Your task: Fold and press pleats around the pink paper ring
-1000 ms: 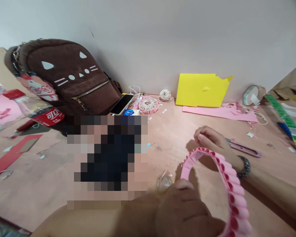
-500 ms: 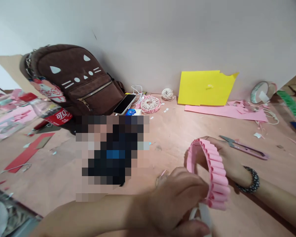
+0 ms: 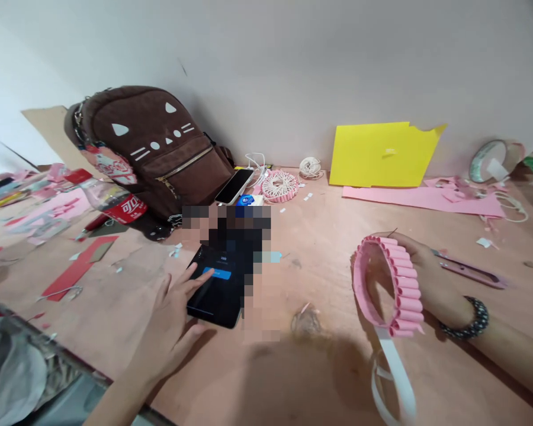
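Observation:
My right hand (image 3: pixel 420 266) is closed around the far side of a pink ring of rolled paper tubes (image 3: pixel 406 287), its fingers partly hidden behind it. A white strip (image 3: pixel 397 370) trails from the bottom of this ring in a loop. Something thin and dark, like a needle, sticks up by the fingers. My left hand (image 3: pixel 177 307) lies over a smartphone (image 3: pixel 215 302) on the table, fingers spread, with a fingertip at the blue button on its dark screen. Scissors-like thread snips (image 3: pixel 473 273) lie beside my right hand.
A brown backpack (image 3: pixel 160 112) leans on the wall behind a cola bottle (image 3: pixel 127 207). Farther back are another phone (image 3: pixel 234 187), a string-wound pink ring (image 3: pixel 279 186), a string ball (image 3: pixel 310 167), yellow card (image 3: pixel 384 157), pink paper (image 3: pixel 421 200) and a tape roll (image 3: pixel 488 161).
My left hand has left the pink ring and moved left onto the smartphone. My right hand still holds the ring, whose white strip now hangs free. The view has shifted slightly left.

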Available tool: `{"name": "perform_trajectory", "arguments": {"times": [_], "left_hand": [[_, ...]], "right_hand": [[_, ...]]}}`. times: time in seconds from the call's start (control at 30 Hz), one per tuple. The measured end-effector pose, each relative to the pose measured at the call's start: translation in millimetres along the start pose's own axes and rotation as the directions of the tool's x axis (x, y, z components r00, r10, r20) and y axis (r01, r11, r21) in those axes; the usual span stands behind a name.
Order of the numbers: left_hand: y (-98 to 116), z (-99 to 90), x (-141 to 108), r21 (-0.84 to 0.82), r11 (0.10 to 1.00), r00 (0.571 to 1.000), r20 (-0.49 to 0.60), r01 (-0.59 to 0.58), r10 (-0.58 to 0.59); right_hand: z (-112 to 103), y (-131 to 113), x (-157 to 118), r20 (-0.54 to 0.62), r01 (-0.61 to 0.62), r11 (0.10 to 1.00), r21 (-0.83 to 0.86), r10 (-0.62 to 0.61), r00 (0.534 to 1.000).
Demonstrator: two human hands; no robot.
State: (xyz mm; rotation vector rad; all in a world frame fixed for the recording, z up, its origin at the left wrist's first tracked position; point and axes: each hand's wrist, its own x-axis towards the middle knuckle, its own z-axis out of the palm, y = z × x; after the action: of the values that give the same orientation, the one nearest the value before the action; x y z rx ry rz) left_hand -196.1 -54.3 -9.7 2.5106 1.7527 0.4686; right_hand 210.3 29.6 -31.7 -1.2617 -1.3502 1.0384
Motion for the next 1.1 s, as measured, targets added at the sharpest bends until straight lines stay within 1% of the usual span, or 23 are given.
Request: {"name": "perform_trajectory", "arguments": {"times": [0.1,0.17,0.2,0.27,0.33,0.37,0.4,0.47,0.5,0.53,0.57,0.6,0.67,0.73,0.77,0.8,0.87,0.93,0.97,1.03,1.1], "left_hand": [[-1.8,5.4,1.6,0.028,1.0,0.998,0.061,0.015,-0.016],[-1.4,5.2,2.3,0.03,0.999,0.997,0.07,0.037,-0.039],[0.1,4.1,2.0,0.029,0.999,0.998,0.048,0.042,-0.044],[8.2,0.2,0.4,0.001,1.0,0.997,-0.067,0.023,-0.023],[25.3,-4.2,-0.1,-0.077,0.997,0.983,-0.186,-0.016,0.002],[37.5,-6.0,1.2,-0.133,0.99,0.977,-0.214,-0.041,0.012],[51.5,-7.1,4.3,-0.201,0.977,0.976,-0.216,-0.065,0.02],[82.6,-6.0,16.5,-0.353,0.929,0.982,-0.18,-0.111,0.05],[98.2,-3.7,25.5,-0.445,0.887,0.987,-0.148,-0.122,0.061],[112.9,-0.1,35.8,-0.533,0.837,0.992,-0.087,-0.126,0.094],[126.3,4.6,46.8,-0.621,0.777,0.991,0.002,-0.104,0.134],[138.1,10.4,57.8,-0.71,0.702,0.982,0.088,-0.057,0.17],[156.6,23.7,77.1,-0.85,0.517,0.949,0.238,0.101,0.206],[168.7,37.2,90.0,-0.911,0.32,0.919,0.335,0.259,0.208],[172.8,43.1,94.1,-0.919,0.232,0.907,0.367,0.32,0.205],[175.9,48.0,96.8,-0.917,0.156,0.897,0.393,0.367,0.2],[179.7,54.8,100.1,-0.9,0.035,0.882,0.432,0.434,0.19],[181.8,58.4,102.6,-0.883,-0.038,0.874,0.456,0.468,0.171],[182.4,59.5,104.0,-0.879,-0.058,0.874,0.459,0.473,0.16],[182.8,61.8,107.3,-0.887,-0.081,0.886,0.441,0.455,0.142],[182.6,64.4,110.8,-0.905,-0.103,0.907,0.399,0.413,0.132]], "right_hand": [[-0.6,0.2,-0.7,0.052,-0.016,1.0,0.027,0.015,0.999],[-1.6,-0.6,-0.3,0.048,-0.021,0.999,0.024,0.02,0.999],[-2.0,-0.9,0.1,0.042,-0.024,0.999,0.023,0.023,0.999],[-2.6,-1.2,0.7,0.033,-0.032,0.999,0.031,0.031,0.999],[-2.5,-1.0,1.0,0.022,-0.038,0.998,0.043,0.037,0.999],[-2.3,-0.8,1.0,0.015,-0.034,0.999,0.041,0.034,0.999],[-2.0,-0.7,0.9,0.003,-0.027,0.999,0.029,0.027,1.0],[-1.4,-0.8,0.0,-0.036,-0.002,1.0,-0.015,0.002,0.999],[-1.0,-1.1,-0.6,-0.059,0.011,0.999,-0.041,-0.014,0.998],[-0.7,-1.5,-1.4,-0.083,0.021,0.998,-0.064,-0.027,0.996],[-0.4,-1.9,-2.2,-0.107,0.028,0.996,-0.083,-0.037,0.994],[-0.1,-2.2,-2.9,-0.127,0.032,0.995,-0.099,-0.044,0.991],[0.1,-2.2,-3.9,-0.16,0.036,0.992,-0.121,-0.055,0.986],[0.1,-1.1,-3.9,-0.184,0.038,0.99,-0.137,-0.063,0.981],[0.0,-0.1,-3.5,-0.194,0.041,0.989,-0.141,-0.068,0.979],[0.0,1.2,-2.9,-0.203,0.043,0.989,-0.141,-0.071,0.977],[0.1,4.4,-1.3,-0.219,0.041,0.99,-0.133,-0.069,0.973],[0.3,7.6,0.4,-0.234,0.028,0.992,-0.119,-0.056,0.971],[0.4,8.9,1.1,-0.241,0.02,0.993,-0.112,-0.047,0.969],[0.7,10.2,2.0,-0.251,0.006,0.994,-0.105,-0.032,0.967],[0.8,9.6,2.3,-0.261,-0.002,0.994,-0.109,-0.027,0.965]]}}
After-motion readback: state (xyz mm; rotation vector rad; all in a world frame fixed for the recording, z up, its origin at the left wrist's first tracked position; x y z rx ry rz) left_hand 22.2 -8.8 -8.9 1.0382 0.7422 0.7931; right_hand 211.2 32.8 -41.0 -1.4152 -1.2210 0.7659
